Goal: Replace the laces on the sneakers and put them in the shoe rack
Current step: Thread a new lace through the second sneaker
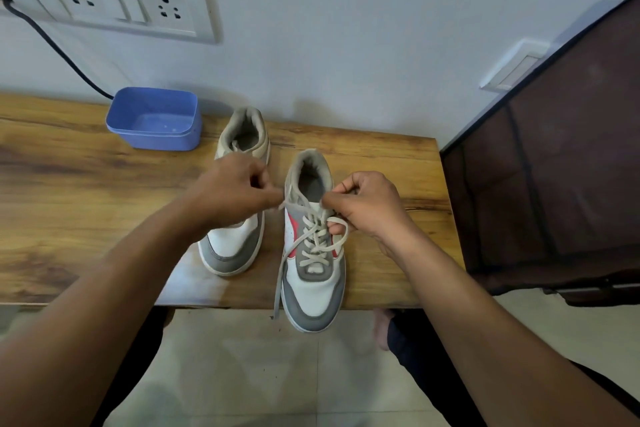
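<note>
Sneakers (pixel 239 246) stand side by side on the table (pixel 69 184). The laced one (pixel 313 274), at four o'clock of the other, has its lace (pixel 313 236) pinched by the left hand (pixel 228 191) and the right hand (pixel 367 204). Knotting and racking apparently remain.

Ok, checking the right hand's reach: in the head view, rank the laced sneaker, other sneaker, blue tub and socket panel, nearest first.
1. Laced sneaker, lace in the right hand.
2. Other sneaker, to its left.
3. Blue tub, farther back left.
4. Socket panel, on wall, upper left.
</note>
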Tool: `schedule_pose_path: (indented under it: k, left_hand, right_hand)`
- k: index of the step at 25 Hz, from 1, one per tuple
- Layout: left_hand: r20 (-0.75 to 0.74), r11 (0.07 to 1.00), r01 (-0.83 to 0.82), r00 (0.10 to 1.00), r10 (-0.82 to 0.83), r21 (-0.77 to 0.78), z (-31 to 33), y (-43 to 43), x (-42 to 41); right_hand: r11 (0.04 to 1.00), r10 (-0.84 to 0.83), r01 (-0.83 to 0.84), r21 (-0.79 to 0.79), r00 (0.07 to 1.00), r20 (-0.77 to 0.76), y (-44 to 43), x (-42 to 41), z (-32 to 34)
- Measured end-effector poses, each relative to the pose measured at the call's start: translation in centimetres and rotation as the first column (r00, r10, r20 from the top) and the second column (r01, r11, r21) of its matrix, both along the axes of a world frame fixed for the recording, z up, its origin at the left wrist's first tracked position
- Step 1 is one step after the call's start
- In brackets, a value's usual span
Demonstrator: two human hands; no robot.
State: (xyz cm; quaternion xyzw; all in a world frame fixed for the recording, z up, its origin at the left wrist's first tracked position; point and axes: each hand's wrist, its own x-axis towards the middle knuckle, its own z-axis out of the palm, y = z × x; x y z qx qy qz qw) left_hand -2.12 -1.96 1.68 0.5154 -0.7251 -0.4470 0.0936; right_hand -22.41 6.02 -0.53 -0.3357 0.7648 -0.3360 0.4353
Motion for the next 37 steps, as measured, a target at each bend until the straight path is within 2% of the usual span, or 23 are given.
schedule_pose_path:
  k: [3, 8, 12, 15, 18, 19, 21, 22, 24, 26, 28, 33, 37]
  left_hand:
    - [-0.039, 0.984, 0.131, 0.991, -0.127, 0.121, 0.1, 0.3, -0.4]
    - [-0.024, 0.967, 0.255, 0.967, -0.255, -0.011, -1.0, 1.4, -1.5]
    - [-0.007, 0.989, 0.106, 0.994, -0.107, -0.103, -0.3, -0.2, 0.4]
    - [-0.003, 0.962, 0.269, 0.963, -0.27, -0.041, 0.1, 0.6, 0.4]
    - [0.066, 0.98, 0.163, 0.985, -0.156, -0.118, 0.2, -0.1, 1.0]
    - [0.132, 0.979, 0.178, 0.978, -0.164, -0.102, 0.3, -0.6, 1.4]
    - [0.288, 0.95, 0.312, 0.908, -0.305, 0.024, 0.0, -0.9, 1.9]
    - [0.307, 0.93, 0.356, 0.879, -0.365, 0.086, -0.3, -0.5, 1.8]
    - [0.211, 0.913, 0.394, 0.888, -0.408, 0.107, -0.8, 0.3, 1.0]
    - [0.098, 0.922, 0.378, 0.918, -0.385, 0.08, -1.1, 0.7, 0.2]
    - [0.058, 0.94, 0.336, 0.939, -0.339, 0.049, -1.3, 0.7, 0.0]
    - [0.05, 0.946, 0.305, 0.952, -0.301, -0.106, -2.5, 2.1, -0.9]
    - [0.15, 0.955, 0.248, 0.963, -0.224, -0.161, -1.7, 0.1, 0.9]
  right_hand:
    - [1.0, 0.002, -0.002, 0.005, 1.0, -0.009, 0.0, 0.0, -0.2]
    - [1.0, 0.008, -0.008, 0.014, 1.0, -0.017, 0.0, 0.1, -0.1]
    - [1.0, 0.006, -0.006, 0.009, 1.0, -0.008, 0.1, 0.1, 0.1]
    - [1.0, 0.009, -0.009, 0.013, 1.0, -0.01, 0.1, 0.1, 0.3]
    - [1.0, 0.017, -0.017, 0.01, 1.0, -0.004, 0.1, 0.2, 0.4]
    - [1.0, 0.02, -0.019, 0.008, 1.0, -0.007, 0.2, 0.1, 0.3]
    - [1.0, 0.022, -0.022, 0.006, 1.0, -0.015, 0.2, 0.1, 0.3]
    - [1.0, 0.021, -0.021, 0.007, 1.0, -0.017, 0.2, 0.1, 0.3]
    - [1.0, 0.015, -0.015, 0.007, 1.0, -0.024, 0.1, 0.2, 0.2]
    - [1.0, 0.008, -0.007, 0.007, 1.0, -0.028, 0.0, 0.2, 0.0]
    - [1.0, 0.002, -0.002, 0.005, 1.0, -0.02, 0.0, 0.3, -0.1]
    - [0.999, 0.032, -0.032, 0.006, 0.997, -0.071, 0.0, 0.3, -0.4]
    - [0.999, 0.041, -0.043, -0.013, 0.996, -0.085, 0.0, 0.2, -0.4]
